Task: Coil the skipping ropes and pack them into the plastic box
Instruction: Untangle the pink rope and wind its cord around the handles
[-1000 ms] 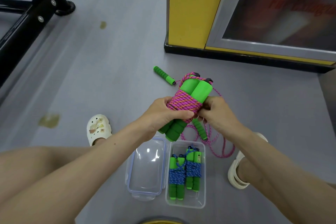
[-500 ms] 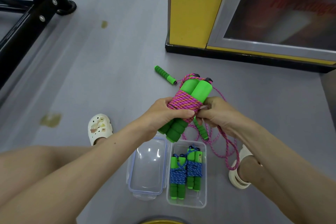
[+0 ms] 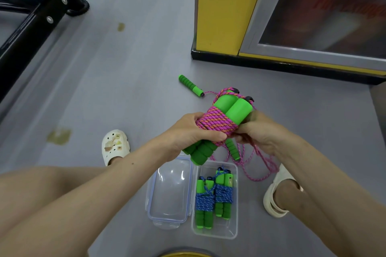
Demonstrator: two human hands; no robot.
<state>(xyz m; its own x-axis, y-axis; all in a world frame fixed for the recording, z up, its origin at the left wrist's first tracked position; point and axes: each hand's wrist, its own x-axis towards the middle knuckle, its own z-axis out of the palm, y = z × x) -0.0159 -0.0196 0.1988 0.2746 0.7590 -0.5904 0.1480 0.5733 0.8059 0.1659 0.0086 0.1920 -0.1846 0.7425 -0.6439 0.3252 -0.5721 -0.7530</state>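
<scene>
**Inspector:** Little has changed against half a second ago. The left hand (image 3: 189, 131) stays clamped round the pink rope bundle (image 3: 217, 124), held above the floor (image 3: 125, 89). The right hand (image 3: 259, 131) has shifted slightly, fingers pinched on the loose pink cord at the bundle's lower right edge.

**Clerk:** Count, please.

**Inspector:** Three coiled sets in all: one pink in the hands, two blue bundles (image 3: 215, 196) lying side by side in the plastic box (image 3: 235, 233). One further pink rope loose on the floor, with one green handle (image 3: 191, 85) beyond the hands and a second handle (image 3: 232, 149) partly hidden beneath them. One clear lid (image 3: 170, 194) lies touching the box's left side. Two pale clogs, one on each foot.

**Clerk:** Orientation?

**Inspector:** Held bundle's long axis runs diagonally, foam grips toward the lower left, capped ends toward the upper right, away from the person. Cord is wound crosswise about the middle. Both blue bundles lie lengthwise in the box, foam grips nearest the person.
</scene>
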